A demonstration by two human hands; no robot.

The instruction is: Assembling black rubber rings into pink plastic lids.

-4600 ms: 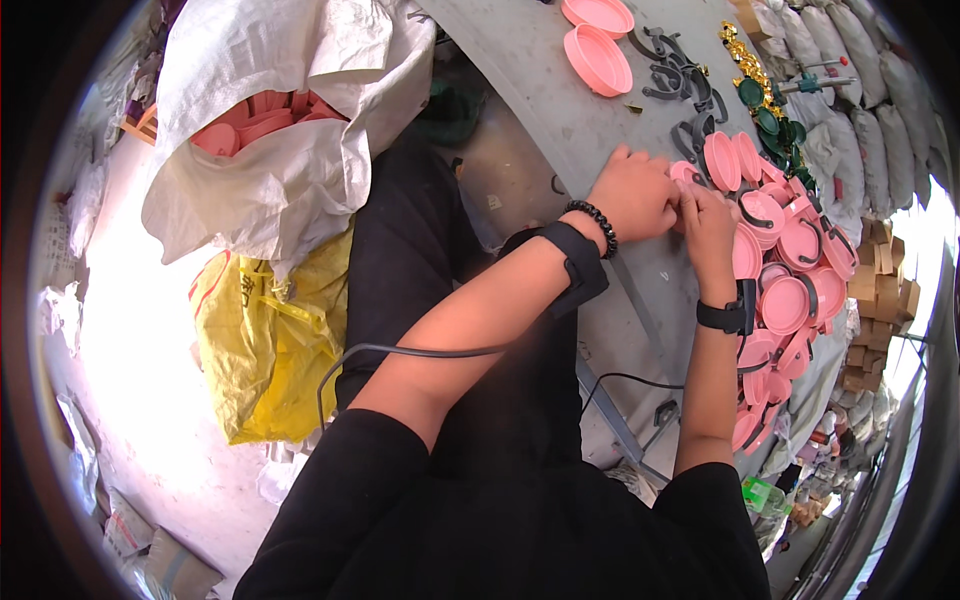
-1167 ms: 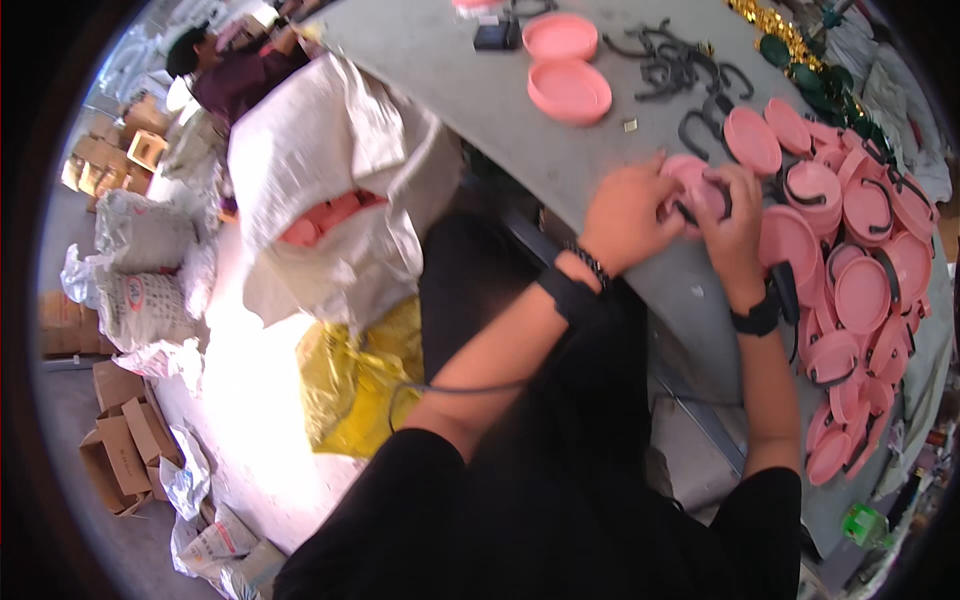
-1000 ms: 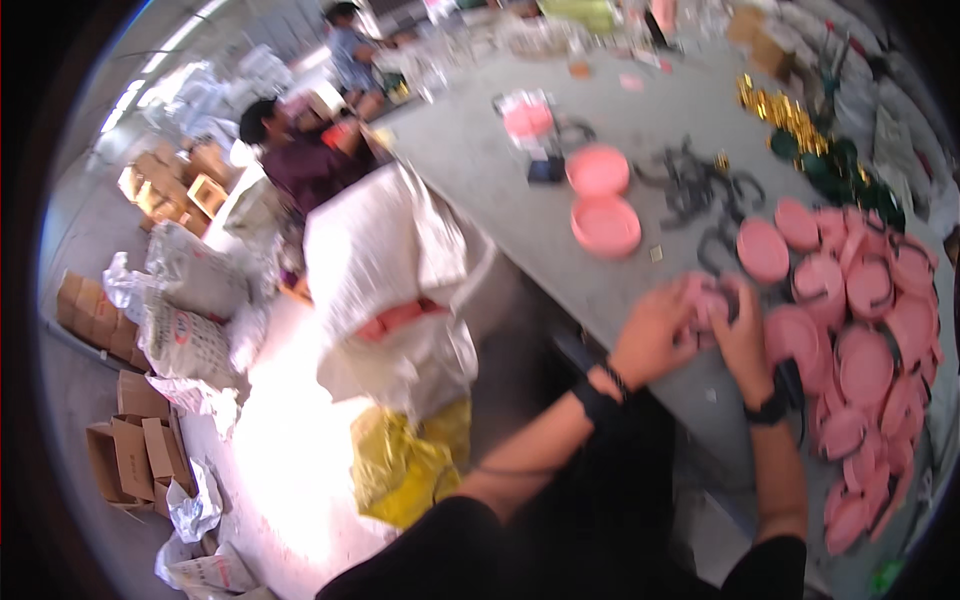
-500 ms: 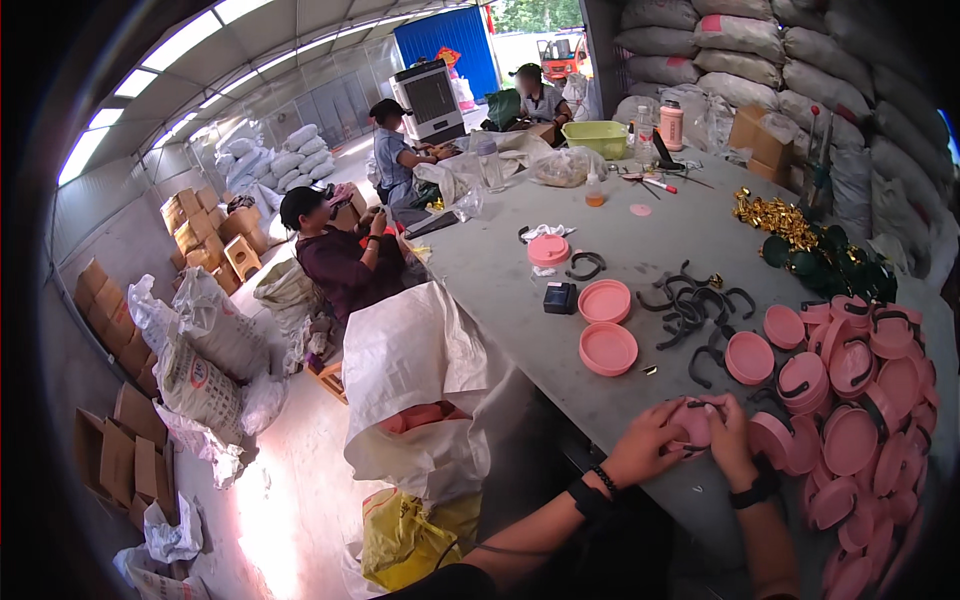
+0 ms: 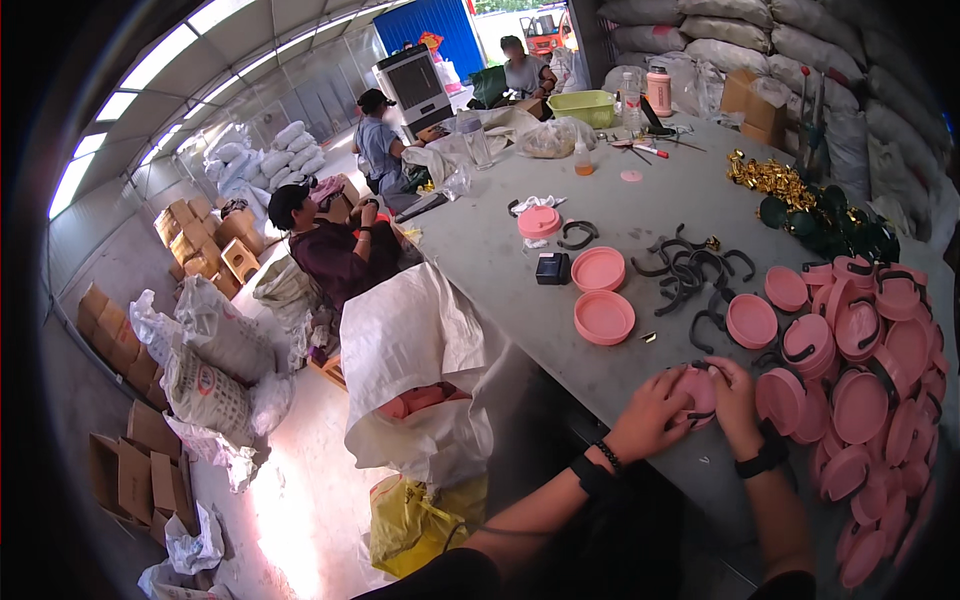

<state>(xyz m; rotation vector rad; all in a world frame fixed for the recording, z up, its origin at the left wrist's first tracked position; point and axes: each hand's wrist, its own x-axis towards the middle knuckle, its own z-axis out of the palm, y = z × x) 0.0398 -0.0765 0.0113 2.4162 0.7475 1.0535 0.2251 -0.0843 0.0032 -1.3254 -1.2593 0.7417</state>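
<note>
At the table's near edge, my left hand [image 5: 648,414] and my right hand [image 5: 736,402] both grip one round pink lid [image 5: 702,390]. The left fingers wrap its left side, while the right fingers and thumb press near its top. A dark curved strip shows along the lid's edge, partly hidden by my fingers. Just beyond my hands is a heap of dark grey curved handles [image 5: 690,275]. Two pink lids [image 5: 604,317] lie left of that heap, and another pink lid [image 5: 751,320] is to its right. A small gold clip [image 5: 649,337] rests near my left hand.
Many pink lids [image 5: 860,405], several with dark handles, are piled on the right. Gold metal pieces [image 5: 770,178] and dark green discs [image 5: 830,222] lie behind them. A small black box [image 5: 553,268] and a green basin [image 5: 582,110] stand farther off. A white sack [image 5: 410,350] adjoins the table.
The view has shifted slightly. My hands stay on the pink lid, which now shows its dark strip along the lower right edge. A far co-worker has moved their head and arms.
</note>
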